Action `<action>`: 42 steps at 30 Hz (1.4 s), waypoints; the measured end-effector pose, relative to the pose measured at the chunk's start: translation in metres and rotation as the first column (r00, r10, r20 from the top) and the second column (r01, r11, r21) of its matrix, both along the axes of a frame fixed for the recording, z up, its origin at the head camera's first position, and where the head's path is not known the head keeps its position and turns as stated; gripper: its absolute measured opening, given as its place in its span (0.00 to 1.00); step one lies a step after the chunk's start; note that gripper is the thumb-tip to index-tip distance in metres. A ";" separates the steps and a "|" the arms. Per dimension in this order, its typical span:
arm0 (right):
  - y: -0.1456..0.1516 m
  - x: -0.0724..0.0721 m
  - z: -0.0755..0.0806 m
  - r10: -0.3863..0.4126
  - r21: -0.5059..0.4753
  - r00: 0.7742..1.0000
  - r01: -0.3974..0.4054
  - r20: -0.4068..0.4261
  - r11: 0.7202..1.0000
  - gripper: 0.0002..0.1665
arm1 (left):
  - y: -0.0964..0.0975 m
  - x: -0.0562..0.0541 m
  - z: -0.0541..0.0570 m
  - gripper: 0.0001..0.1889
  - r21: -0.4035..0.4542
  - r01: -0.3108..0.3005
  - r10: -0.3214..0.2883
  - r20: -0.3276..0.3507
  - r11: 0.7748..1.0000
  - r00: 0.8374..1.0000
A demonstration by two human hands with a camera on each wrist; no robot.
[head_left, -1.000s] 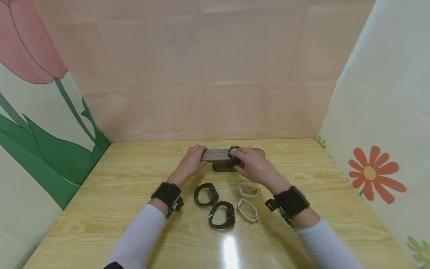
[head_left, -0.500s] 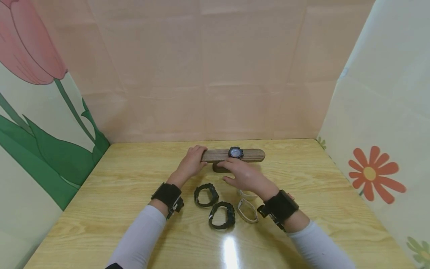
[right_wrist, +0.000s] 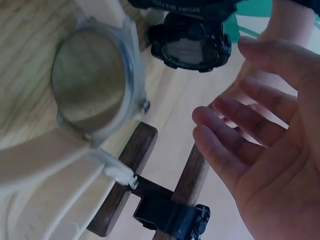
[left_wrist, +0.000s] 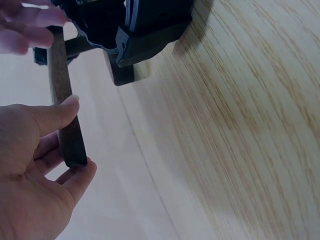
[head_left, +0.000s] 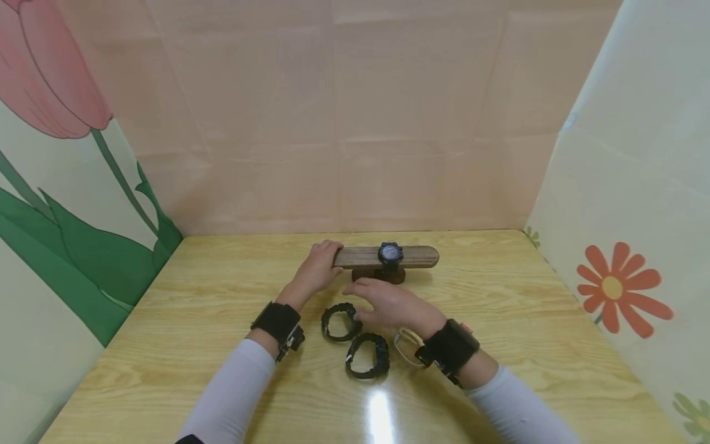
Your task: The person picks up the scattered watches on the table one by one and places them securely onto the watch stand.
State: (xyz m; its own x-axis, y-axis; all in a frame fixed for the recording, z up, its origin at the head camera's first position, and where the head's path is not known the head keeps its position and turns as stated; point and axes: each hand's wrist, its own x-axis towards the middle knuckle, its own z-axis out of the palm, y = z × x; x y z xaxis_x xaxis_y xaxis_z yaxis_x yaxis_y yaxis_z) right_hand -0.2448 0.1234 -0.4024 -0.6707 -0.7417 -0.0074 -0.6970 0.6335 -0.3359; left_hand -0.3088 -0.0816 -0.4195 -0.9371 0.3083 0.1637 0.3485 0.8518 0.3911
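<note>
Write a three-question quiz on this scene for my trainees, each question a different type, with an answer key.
1. Multiple choice: where does the left hand grip the wooden bar? A) at its middle, B) at its left end, C) at its right end.
2. True or false: the watch on the bar is white.
3. Count: in the head view, how many black watches lie on the table?

Key: 1. B. 2. False; the mounted watch is black. 3. Two.
</note>
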 end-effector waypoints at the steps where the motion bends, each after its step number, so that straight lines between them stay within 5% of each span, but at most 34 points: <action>1: -0.001 0.001 -0.001 0.006 0.013 1.000 -0.006 0.004 1.000 0.32 | 0.000 0.000 0.000 0.30 0.002 -0.001 0.001 0.001 1.000 1.000; 15: -0.008 0.002 -0.007 0.102 0.058 0.994 -0.101 -0.026 0.993 0.34 | -0.001 0.002 0.002 0.30 0.018 0.001 -0.002 0.007 1.000 1.000; 42: -0.007 -0.004 -0.016 0.076 0.019 0.997 -0.076 -0.003 0.997 0.31 | -0.004 0.009 0.009 0.35 0.005 0.001 -0.001 0.031 1.000 1.000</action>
State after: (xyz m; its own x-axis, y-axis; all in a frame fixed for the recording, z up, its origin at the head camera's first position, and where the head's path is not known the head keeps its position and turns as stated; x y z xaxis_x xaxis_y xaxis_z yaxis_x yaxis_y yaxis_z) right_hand -0.2485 0.1167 -0.4185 -0.6125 -0.7902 -0.0197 -0.7445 0.5851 -0.3214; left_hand -0.2998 -0.0859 -0.4107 -0.9414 0.3084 0.1365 0.3371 0.8495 0.4059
